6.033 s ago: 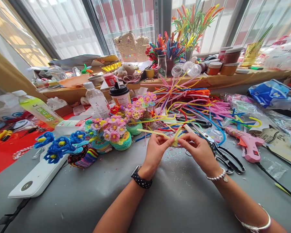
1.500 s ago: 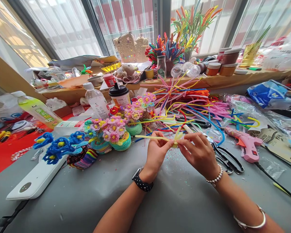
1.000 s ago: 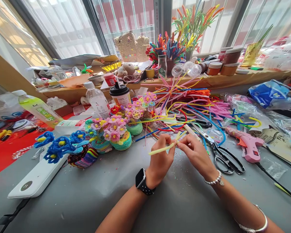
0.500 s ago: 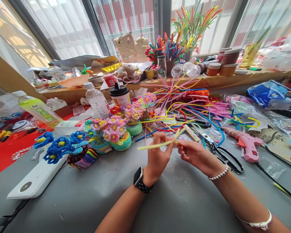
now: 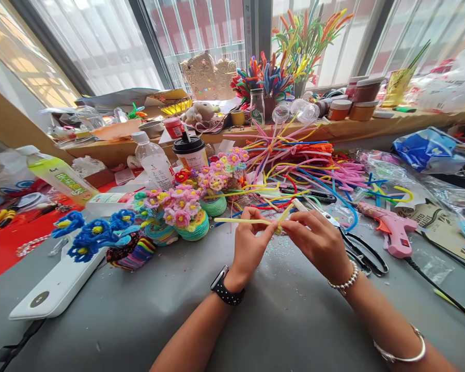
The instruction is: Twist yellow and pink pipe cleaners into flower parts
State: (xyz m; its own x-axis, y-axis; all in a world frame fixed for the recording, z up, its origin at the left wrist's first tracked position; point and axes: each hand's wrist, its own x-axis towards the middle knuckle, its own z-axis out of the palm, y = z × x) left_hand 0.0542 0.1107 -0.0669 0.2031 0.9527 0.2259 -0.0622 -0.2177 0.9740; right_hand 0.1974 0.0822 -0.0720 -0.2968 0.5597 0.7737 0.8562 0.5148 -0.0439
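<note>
Pale yellow pipe cleaners (image 5: 232, 220) cross between my two hands above the grey table. My left hand (image 5: 251, 245) pinches them near the crossing, and one long end sticks out to the left past my fingers. From the right, my right hand (image 5: 320, 240) has its fingertips closed on the same crossing. Another yellow end points up and away between the hands. The exact bend at the fingertips is partly hidden. Left of my hands stand pipe-cleaner flower pots, with pink flowers (image 5: 182, 205) and blue flowers (image 5: 96, 232).
Scissors (image 5: 362, 253) and a pink glue gun (image 5: 397, 230) lie to the right. Behind my hands is a heap of coloured pipe cleaners (image 5: 306, 155). A lidded cup (image 5: 190, 153) and bottles stand at the back left, and a white power bank (image 5: 42, 299) lies at the left.
My right hand has turned over, its back now facing up, and its fingers have closed in at the crossing. The long yellow end on the left has swung up to nearly level.
</note>
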